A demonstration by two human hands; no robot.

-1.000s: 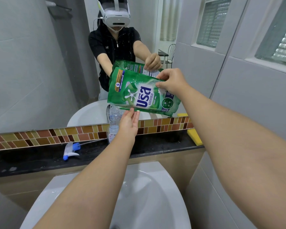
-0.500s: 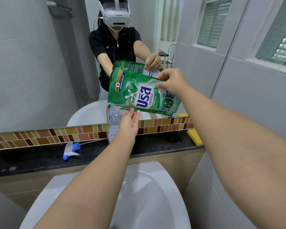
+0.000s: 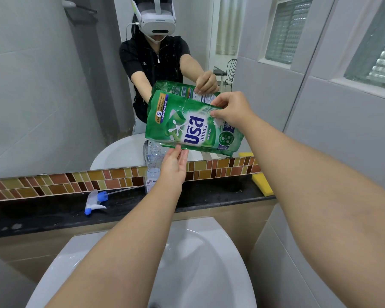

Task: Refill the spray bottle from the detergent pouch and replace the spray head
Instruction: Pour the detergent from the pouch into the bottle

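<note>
- The white sink (image 3: 220, 252) lies directly below both forearms, so any spill from the pouring above would likely land in the basin or on the dark desk (image 3: 53, 212) behind it.
- The green detergent pouch (image 3: 187, 127) is held tilted on its side above the desk, its lower left corner dipped toward the bottle's mouth; this tilt reads as pouring, though no stream shows.
- The right hand (image 3: 231, 110) pinches the pouch's upper right edge, fingers closed on the film, lifting the far end so the liquid can run down to the low corner.
- The left hand (image 3: 173, 167) reaches up from below, its fingers (image 3: 176, 152) close together and touching the pouch's bottom edge, apparently steadying the low corner over the opening; whether they pinch it or merely support it, I cannot tell.
- The clear spray bottle (image 3: 152, 161) stands upright on the desk against the tile strip, partly hidden by the left hand, its neck open just under the pouch; its fill level is unclear.
- The spray head (image 3: 93, 202) lies on its side on the desk, well left of the bottle, its dip tube pointing toward it, set aside until refilling ends.
</note>
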